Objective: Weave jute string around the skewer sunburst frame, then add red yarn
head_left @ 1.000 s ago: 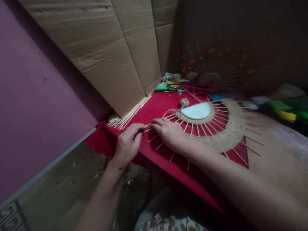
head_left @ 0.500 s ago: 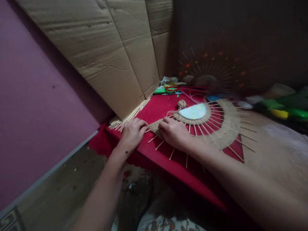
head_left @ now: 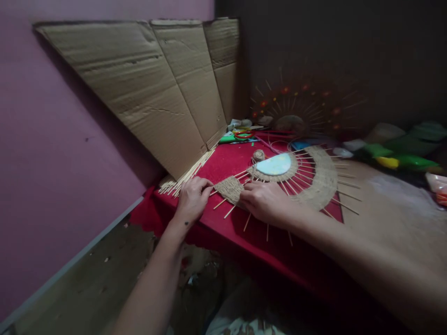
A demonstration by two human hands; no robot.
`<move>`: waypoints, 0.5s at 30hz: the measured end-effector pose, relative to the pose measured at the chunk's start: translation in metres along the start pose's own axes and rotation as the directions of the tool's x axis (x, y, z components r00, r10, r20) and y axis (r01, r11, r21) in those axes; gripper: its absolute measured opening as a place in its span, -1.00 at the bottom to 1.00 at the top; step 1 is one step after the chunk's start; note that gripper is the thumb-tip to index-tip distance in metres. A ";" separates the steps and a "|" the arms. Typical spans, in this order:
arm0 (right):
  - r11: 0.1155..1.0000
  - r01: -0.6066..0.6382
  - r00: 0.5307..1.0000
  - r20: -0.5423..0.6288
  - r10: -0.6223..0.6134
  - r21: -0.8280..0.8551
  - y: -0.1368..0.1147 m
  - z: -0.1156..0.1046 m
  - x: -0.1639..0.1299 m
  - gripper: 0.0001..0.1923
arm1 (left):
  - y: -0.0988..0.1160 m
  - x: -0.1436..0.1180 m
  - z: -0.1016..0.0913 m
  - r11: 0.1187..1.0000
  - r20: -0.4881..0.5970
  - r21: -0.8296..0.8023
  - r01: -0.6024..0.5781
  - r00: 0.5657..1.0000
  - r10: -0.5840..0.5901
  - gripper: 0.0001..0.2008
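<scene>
A half-round piece of woven twine on thin sticks [head_left: 321,179] lies on the red cloth, its sticks fanning out from a pale blue half-disc [head_left: 274,164]. My left hand [head_left: 194,197] pinches the left end of the woven band [head_left: 228,189], at a stick's outer part. On the band's near side, my right hand [head_left: 261,200] has its fingers curled together; what they hold is hidden, perhaps twine. A small ball of twine [head_left: 258,156] sits behind the half-disc.
A bundle of loose sticks [head_left: 174,185] lies left, under a leaning cardboard sheet [head_left: 139,88]. Red-handled scissors [head_left: 243,134] rest at the back. A finished-looking fan with flowers [head_left: 296,111] stands against the dark wall. Green and yellow packets [head_left: 387,161] lie right.
My right hand has shifted slightly right and down along the woven band, uncovering more of it. My left hand stays at the band's end. The view has tilted up a little.
</scene>
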State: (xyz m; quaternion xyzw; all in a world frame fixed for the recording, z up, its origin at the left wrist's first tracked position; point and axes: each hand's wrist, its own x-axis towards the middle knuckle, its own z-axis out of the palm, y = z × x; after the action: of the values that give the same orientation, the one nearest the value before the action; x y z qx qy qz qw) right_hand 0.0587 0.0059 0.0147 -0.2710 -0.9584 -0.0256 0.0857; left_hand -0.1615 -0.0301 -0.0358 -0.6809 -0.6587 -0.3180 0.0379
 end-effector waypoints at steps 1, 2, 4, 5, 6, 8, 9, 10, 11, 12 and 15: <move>1.000 -0.006 1.000 -0.001 0.006 -0.013 0.000 0.000 -0.005 -0.80 | 0.000 0.000 0.000 1.000 0.002 0.005 -0.003 1.000 0.003 -0.87; 1.000 -0.015 1.000 -0.006 0.015 -0.024 0.000 0.000 -0.010 -0.80 | -0.001 0.000 0.000 1.000 0.004 0.010 -0.006 1.000 0.006 -0.87; 0.998 -0.034 0.999 -0.030 0.032 -0.044 -0.001 0.002 -0.019 -0.79 | -0.001 0.000 0.001 1.000 0.002 0.018 -0.014 1.000 0.014 -0.86; 0.998 -0.035 0.998 -0.047 0.033 -0.054 -0.001 0.002 -0.023 -0.80 | -0.001 0.000 0.001 1.000 -0.001 0.019 -0.020 1.000 0.020 -0.86; 0.997 -0.029 0.997 -0.067 0.025 -0.065 -0.001 0.003 -0.026 -0.80 | -0.001 0.000 0.001 0.999 -0.005 0.019 -0.027 1.000 0.027 -0.86; 0.996 -0.003 0.994 -0.112 -0.006 -0.085 -0.002 0.005 -0.031 -0.80 | -0.002 0.000 0.001 0.999 -0.014 0.017 -0.043 0.999 0.043 -0.85; 0.996 0.008 0.991 -0.135 -0.020 -0.091 -0.002 0.006 -0.033 -0.79 | -0.002 0.000 0.001 0.999 -0.020 0.017 -0.051 0.998 0.051 -0.85; 0.995 0.013 0.987 -0.159 -0.028 -0.095 -0.001 0.007 -0.034 -0.79 | -0.001 0.000 0.000 0.998 -0.027 0.016 -0.058 0.998 0.059 -0.85; 0.995 0.013 0.983 -0.182 -0.030 -0.097 -0.001 0.008 -0.035 -0.78 | 0.000 0.000 -0.001 0.998 -0.039 0.013 -0.064 0.997 0.064 -0.85; 0.995 0.012 0.979 -0.203 -0.032 -0.099 -0.001 0.009 -0.036 -0.77 | 0.001 0.000 -0.002 0.998 -0.058 0.010 -0.066 0.996 0.066 -0.86; 0.995 0.008 0.968 -0.250 -0.033 -0.100 0.001 0.013 -0.039 -0.75 | 0.010 -0.004 -0.006 0.997 -0.145 0.006 -0.076 0.987 0.076 -0.86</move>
State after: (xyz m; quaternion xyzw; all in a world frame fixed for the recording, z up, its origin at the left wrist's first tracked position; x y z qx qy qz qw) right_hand 0.0895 -0.0120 -0.0047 -0.2594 -0.9402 -0.1075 0.1929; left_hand -0.1549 -0.0375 -0.0289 -0.6805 -0.6278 -0.3650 0.0978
